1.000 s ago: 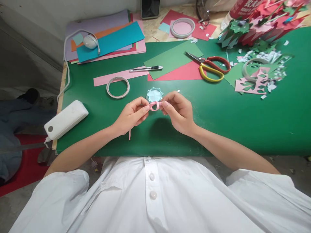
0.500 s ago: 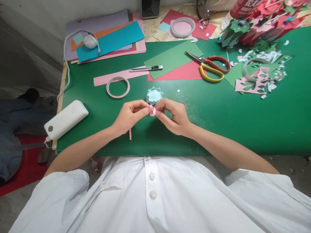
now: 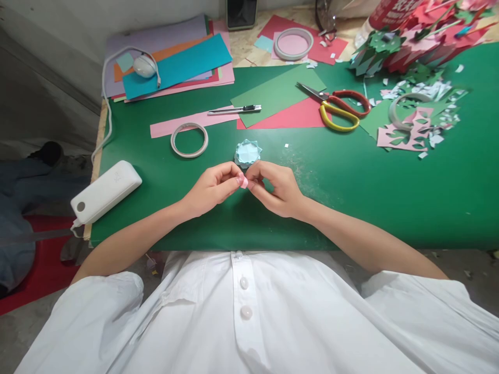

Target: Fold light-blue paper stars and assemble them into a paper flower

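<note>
A small pink paper strip (image 3: 244, 182), folded or curled into a little loop, is held between my two hands above the green table top. My left hand (image 3: 212, 188) pinches its left side with thumb and forefinger. At its right side, the thumb and forefinger of my right hand (image 3: 276, 188) are closed on it too. Just beyond my fingertips lies a light-blue folded paper piece (image 3: 248, 152) with a pointed rim. The far end of the strip is hidden by my left hand.
Beyond my hands lie a tape roll (image 3: 189, 140), a craft knife (image 3: 234, 109), scissors (image 3: 338, 106) and coloured paper (image 3: 276, 93). A white power bank (image 3: 107, 192) sits at the left edge. Paper scraps (image 3: 440, 111) and folded paper flowers (image 3: 421, 41) crowd the right back. Another person's leg (image 3: 15, 192) shows at left.
The strip's loose tail, which hung below my left hand, is no longer visible. The pink loop looks smaller and tighter, and my fingers have shifted slightly around it.
</note>
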Motion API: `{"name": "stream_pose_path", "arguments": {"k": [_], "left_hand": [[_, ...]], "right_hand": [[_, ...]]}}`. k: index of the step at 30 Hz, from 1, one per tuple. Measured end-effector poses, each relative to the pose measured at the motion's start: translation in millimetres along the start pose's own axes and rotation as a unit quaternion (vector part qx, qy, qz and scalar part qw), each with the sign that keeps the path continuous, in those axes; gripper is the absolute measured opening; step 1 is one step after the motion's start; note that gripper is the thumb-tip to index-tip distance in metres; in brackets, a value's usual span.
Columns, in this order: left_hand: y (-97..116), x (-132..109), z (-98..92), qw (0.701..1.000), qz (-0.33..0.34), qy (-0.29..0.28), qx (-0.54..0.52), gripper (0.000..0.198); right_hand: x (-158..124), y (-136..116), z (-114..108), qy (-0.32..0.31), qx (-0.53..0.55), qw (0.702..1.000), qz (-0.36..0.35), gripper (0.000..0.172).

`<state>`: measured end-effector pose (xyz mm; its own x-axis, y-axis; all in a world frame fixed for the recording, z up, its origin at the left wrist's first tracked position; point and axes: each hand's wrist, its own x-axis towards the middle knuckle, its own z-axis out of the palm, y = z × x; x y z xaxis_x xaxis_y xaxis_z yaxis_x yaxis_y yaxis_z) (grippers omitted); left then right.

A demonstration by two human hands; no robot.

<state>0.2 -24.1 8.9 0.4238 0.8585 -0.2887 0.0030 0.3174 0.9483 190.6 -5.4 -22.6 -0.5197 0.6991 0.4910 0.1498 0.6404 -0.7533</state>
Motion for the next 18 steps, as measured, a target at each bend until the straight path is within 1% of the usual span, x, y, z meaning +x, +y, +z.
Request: {"name": "stream_pose_path", "arguments": {"k": [6, 11, 18], "left_hand": [[-2.4, 1.0, -1.2, 1.000, 0.013, 0.009, 0.013, 0.028], [-2.5, 1.9, -0.3, 0.999, 0.042, 0.018, 0.025, 0.037], [-4.6, 0.7, -1.3, 0.999, 0.022, 0.014, 0.030, 0.031]], "right_hand": [[0.3, -1.0, 0.3, 0.012, -0.005, 1.000, -0.012, 0.013], [-0.6, -0.5, 0.0, 0.019, -0.014, 1.000, -0.016, 0.013], [-0.2, -1.0, 0.7, 0.017, -0.011, 0.999, -0.026, 0.013]]}}
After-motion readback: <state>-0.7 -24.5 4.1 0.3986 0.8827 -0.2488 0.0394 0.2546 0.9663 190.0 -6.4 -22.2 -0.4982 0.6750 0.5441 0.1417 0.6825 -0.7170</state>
